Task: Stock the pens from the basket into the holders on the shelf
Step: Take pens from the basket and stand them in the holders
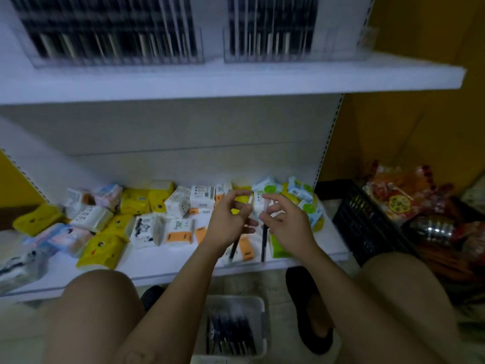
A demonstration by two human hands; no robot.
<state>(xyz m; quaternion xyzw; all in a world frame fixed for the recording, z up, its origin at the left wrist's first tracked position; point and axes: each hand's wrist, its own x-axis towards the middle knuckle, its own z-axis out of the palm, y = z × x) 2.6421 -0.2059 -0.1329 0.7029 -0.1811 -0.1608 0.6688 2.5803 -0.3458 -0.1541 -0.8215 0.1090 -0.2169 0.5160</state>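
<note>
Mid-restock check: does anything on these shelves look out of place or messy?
Yes. The tissue packs on the lower shelf lie jumbled, tilted at all angles and overlapping rather than in rows. The pen holders on the upper shelf look orderly, though blurred. Nothing seems spilled or damaged.

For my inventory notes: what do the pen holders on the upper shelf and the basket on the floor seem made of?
Pen holders: likely clear glossy acrylic; pens show through. Basket: probably white matte plastic, with a rounded moulded rim.
</note>
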